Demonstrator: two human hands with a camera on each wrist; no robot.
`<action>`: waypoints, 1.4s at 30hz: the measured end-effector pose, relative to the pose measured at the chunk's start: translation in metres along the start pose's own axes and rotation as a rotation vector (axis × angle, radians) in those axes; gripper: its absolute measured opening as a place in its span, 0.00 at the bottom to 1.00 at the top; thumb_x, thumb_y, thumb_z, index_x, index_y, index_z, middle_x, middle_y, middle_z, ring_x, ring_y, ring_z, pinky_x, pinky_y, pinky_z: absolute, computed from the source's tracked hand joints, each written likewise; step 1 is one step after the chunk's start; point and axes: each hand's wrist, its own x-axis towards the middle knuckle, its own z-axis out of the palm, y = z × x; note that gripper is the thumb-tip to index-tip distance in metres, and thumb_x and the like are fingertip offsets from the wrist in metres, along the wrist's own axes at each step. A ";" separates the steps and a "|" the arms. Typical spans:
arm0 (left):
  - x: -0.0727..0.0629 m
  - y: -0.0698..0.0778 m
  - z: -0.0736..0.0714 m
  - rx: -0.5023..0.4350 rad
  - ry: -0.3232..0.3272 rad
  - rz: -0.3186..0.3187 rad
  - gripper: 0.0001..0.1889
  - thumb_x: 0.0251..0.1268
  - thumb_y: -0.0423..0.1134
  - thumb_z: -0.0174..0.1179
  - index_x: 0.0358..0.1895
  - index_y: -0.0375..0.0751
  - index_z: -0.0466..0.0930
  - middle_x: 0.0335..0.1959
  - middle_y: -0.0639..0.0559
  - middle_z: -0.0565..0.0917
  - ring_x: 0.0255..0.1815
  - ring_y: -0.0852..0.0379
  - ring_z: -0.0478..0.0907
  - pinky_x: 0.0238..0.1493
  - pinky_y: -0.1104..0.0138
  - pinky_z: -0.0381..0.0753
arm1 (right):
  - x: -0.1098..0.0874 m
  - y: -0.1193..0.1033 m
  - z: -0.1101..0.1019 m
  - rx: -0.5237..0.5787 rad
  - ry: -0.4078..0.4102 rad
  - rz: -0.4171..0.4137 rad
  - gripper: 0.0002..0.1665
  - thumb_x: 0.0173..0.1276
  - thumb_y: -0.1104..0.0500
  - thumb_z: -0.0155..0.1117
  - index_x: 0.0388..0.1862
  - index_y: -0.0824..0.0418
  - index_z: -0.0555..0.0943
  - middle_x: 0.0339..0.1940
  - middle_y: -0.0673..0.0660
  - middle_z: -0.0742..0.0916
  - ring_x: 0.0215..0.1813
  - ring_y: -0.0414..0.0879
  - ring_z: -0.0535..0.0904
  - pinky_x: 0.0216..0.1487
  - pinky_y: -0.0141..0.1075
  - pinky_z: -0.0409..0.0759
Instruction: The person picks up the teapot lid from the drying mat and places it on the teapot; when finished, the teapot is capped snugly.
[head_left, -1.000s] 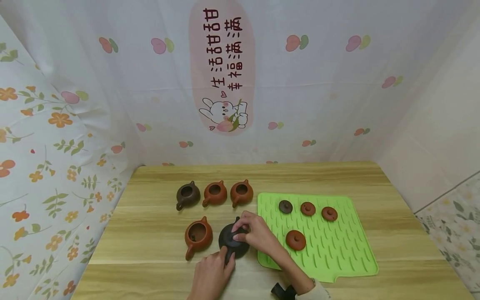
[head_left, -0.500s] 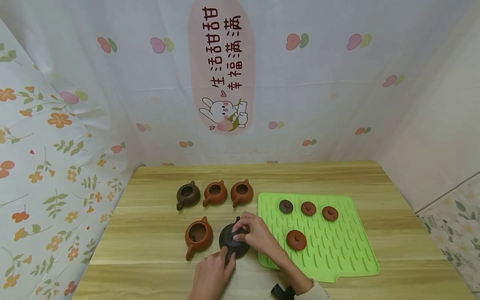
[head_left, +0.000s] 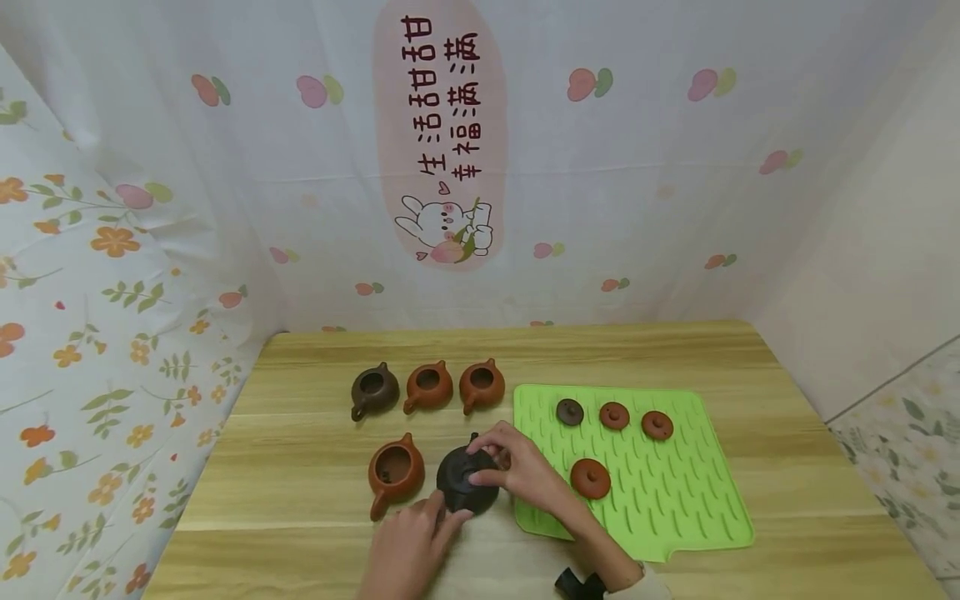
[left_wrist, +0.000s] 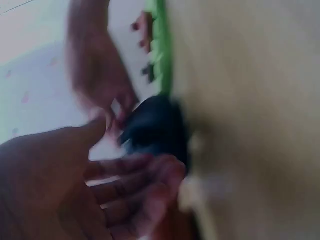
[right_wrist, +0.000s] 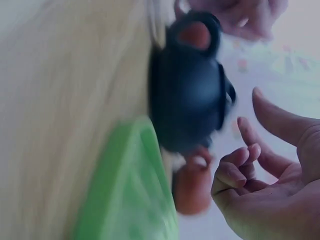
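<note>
A black teapot (head_left: 467, 482) stands upright on the wooden table, its lid seated on top. In the right wrist view, the black teapot (right_wrist: 187, 95) shows its loop handle and lid knob, neither one gripped. My left hand (head_left: 412, 542) is beside the handle, thumb and fingers spread apart; in the left wrist view the left hand (left_wrist: 100, 185) is loosely bent and holds nothing. Over the lid's right side is my right hand (head_left: 521, 471). In the right wrist view the right hand (right_wrist: 275, 175) has its thumb and forefinger apart, off the knob.
An orange-brown lidless teapot (head_left: 396, 471) stands left of the black one. Behind are a dark brown teapot (head_left: 375, 390) and two reddish ones (head_left: 430, 386), also lidless. A green mat (head_left: 675, 517) on the right bears several lids (head_left: 591, 479). A black object (head_left: 577, 585) is at the front edge.
My left hand has let go of the black teapot's handle and drawn slightly left. My right hand has loosened from the lid knob and shifted slightly right. The other teapots and lids stay put.
</note>
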 end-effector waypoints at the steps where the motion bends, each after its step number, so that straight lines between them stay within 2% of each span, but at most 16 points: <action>1: 0.001 0.001 -0.014 -0.009 0.033 0.023 0.26 0.79 0.68 0.60 0.29 0.55 0.69 0.18 0.67 0.62 0.16 0.68 0.59 0.20 0.69 0.59 | -0.004 0.001 -0.007 0.009 0.007 -0.009 0.15 0.67 0.62 0.83 0.50 0.61 0.89 0.38 0.55 0.77 0.38 0.40 0.70 0.41 0.31 0.72; 4: 0.006 -0.001 -0.055 0.009 0.167 0.069 0.22 0.79 0.60 0.66 0.31 0.52 0.71 0.18 0.67 0.64 0.17 0.69 0.59 0.20 0.69 0.60 | -0.020 0.002 -0.032 0.014 0.062 -0.001 0.14 0.70 0.61 0.81 0.51 0.62 0.89 0.37 0.56 0.76 0.37 0.43 0.69 0.38 0.31 0.71; 6: 0.009 -0.008 -0.076 0.036 0.224 0.053 0.20 0.79 0.55 0.68 0.32 0.50 0.73 0.19 0.66 0.66 0.18 0.68 0.60 0.20 0.69 0.61 | -0.033 0.004 -0.050 -0.001 0.107 0.018 0.12 0.71 0.62 0.79 0.51 0.63 0.89 0.37 0.55 0.75 0.35 0.43 0.67 0.37 0.33 0.69; 8: 0.010 -0.019 -0.086 0.052 0.238 0.012 0.19 0.79 0.52 0.69 0.31 0.49 0.73 0.19 0.65 0.66 0.18 0.67 0.61 0.20 0.68 0.62 | -0.047 0.006 -0.068 -0.014 0.151 0.042 0.11 0.72 0.62 0.78 0.51 0.63 0.88 0.37 0.54 0.74 0.35 0.43 0.67 0.36 0.34 0.69; 10: 0.009 -0.031 -0.090 0.054 0.226 -0.029 0.18 0.78 0.48 0.70 0.31 0.48 0.74 0.19 0.64 0.68 0.18 0.67 0.62 0.20 0.67 0.63 | -0.061 0.013 -0.083 -0.037 0.190 0.061 0.11 0.72 0.64 0.77 0.51 0.62 0.88 0.37 0.53 0.74 0.36 0.44 0.67 0.35 0.35 0.69; 14: 0.005 -0.049 -0.085 0.049 0.156 -0.085 0.19 0.74 0.47 0.74 0.30 0.46 0.73 0.19 0.62 0.68 0.18 0.65 0.62 0.21 0.66 0.64 | -0.087 0.033 -0.104 -0.083 0.242 0.095 0.10 0.72 0.66 0.77 0.50 0.61 0.88 0.37 0.53 0.74 0.38 0.43 0.68 0.35 0.35 0.70; 18: 0.000 -0.055 -0.077 0.050 0.038 -0.146 0.21 0.74 0.54 0.73 0.31 0.46 0.74 0.19 0.61 0.67 0.19 0.62 0.64 0.24 0.62 0.68 | -0.101 0.048 -0.113 -0.084 0.238 0.157 0.11 0.71 0.67 0.77 0.51 0.62 0.88 0.37 0.54 0.75 0.39 0.41 0.69 0.35 0.34 0.71; 20: -0.002 -0.057 -0.069 0.049 0.025 -0.141 0.24 0.73 0.60 0.71 0.31 0.47 0.73 0.19 0.61 0.66 0.20 0.61 0.63 0.23 0.61 0.68 | -0.105 0.051 -0.115 -0.050 0.222 0.200 0.12 0.71 0.66 0.78 0.51 0.64 0.88 0.37 0.54 0.76 0.39 0.39 0.70 0.36 0.34 0.71; 24: -0.007 -0.075 -0.038 0.061 0.131 -0.054 0.28 0.76 0.67 0.65 0.29 0.50 0.70 0.19 0.63 0.62 0.19 0.63 0.59 0.20 0.60 0.63 | -0.109 0.056 -0.116 0.017 0.180 0.236 0.14 0.71 0.66 0.78 0.53 0.66 0.87 0.38 0.54 0.76 0.38 0.39 0.70 0.37 0.34 0.72; 27: -0.011 -0.091 -0.015 0.061 0.201 -0.001 0.27 0.80 0.66 0.61 0.30 0.51 0.69 0.19 0.63 0.62 0.19 0.63 0.58 0.19 0.60 0.59 | -0.110 0.060 -0.116 0.037 0.167 0.230 0.15 0.70 0.67 0.78 0.54 0.66 0.87 0.37 0.55 0.76 0.37 0.39 0.71 0.36 0.34 0.72; 30: -0.013 -0.101 -0.003 0.065 0.203 0.005 0.25 0.81 0.65 0.61 0.31 0.52 0.71 0.19 0.64 0.64 0.18 0.62 0.59 0.18 0.60 0.60 | -0.108 0.062 -0.116 0.049 0.174 0.230 0.15 0.70 0.67 0.78 0.54 0.66 0.88 0.37 0.56 0.77 0.37 0.39 0.71 0.36 0.35 0.72; 32: -0.013 -0.103 0.000 0.070 0.188 -0.003 0.24 0.81 0.65 0.61 0.31 0.53 0.72 0.18 0.64 0.65 0.17 0.62 0.60 0.18 0.60 0.61 | -0.106 0.061 -0.116 0.059 0.165 0.231 0.16 0.70 0.66 0.78 0.55 0.65 0.88 0.37 0.56 0.77 0.38 0.40 0.71 0.37 0.35 0.72; 34: -0.012 -0.098 -0.005 0.075 0.177 -0.009 0.24 0.82 0.64 0.61 0.32 0.52 0.73 0.17 0.63 0.67 0.16 0.60 0.62 0.18 0.58 0.62 | -0.104 0.061 -0.115 0.068 0.153 0.239 0.17 0.70 0.65 0.78 0.57 0.66 0.88 0.37 0.56 0.77 0.37 0.40 0.71 0.37 0.35 0.72; 37: -0.010 -0.082 -0.021 0.048 0.169 -0.011 0.24 0.84 0.63 0.58 0.33 0.49 0.74 0.17 0.60 0.70 0.16 0.57 0.65 0.18 0.57 0.64 | -0.101 0.061 -0.113 0.076 0.135 0.244 0.17 0.70 0.65 0.77 0.57 0.66 0.88 0.37 0.55 0.77 0.36 0.41 0.70 0.38 0.36 0.71; 41: -0.008 -0.071 -0.033 0.023 0.186 0.003 0.25 0.85 0.63 0.56 0.33 0.47 0.74 0.17 0.57 0.71 0.16 0.56 0.67 0.18 0.56 0.65 | -0.098 0.062 -0.112 0.067 0.133 0.230 0.15 0.69 0.68 0.77 0.54 0.67 0.89 0.36 0.55 0.77 0.36 0.42 0.70 0.38 0.35 0.70; 42: -0.008 -0.072 -0.031 0.030 0.187 0.003 0.25 0.85 0.63 0.56 0.33 0.48 0.74 0.17 0.58 0.70 0.15 0.57 0.66 0.18 0.56 0.64 | -0.097 0.062 -0.112 0.068 0.134 0.232 0.14 0.69 0.68 0.77 0.53 0.67 0.89 0.36 0.56 0.77 0.36 0.42 0.70 0.38 0.35 0.70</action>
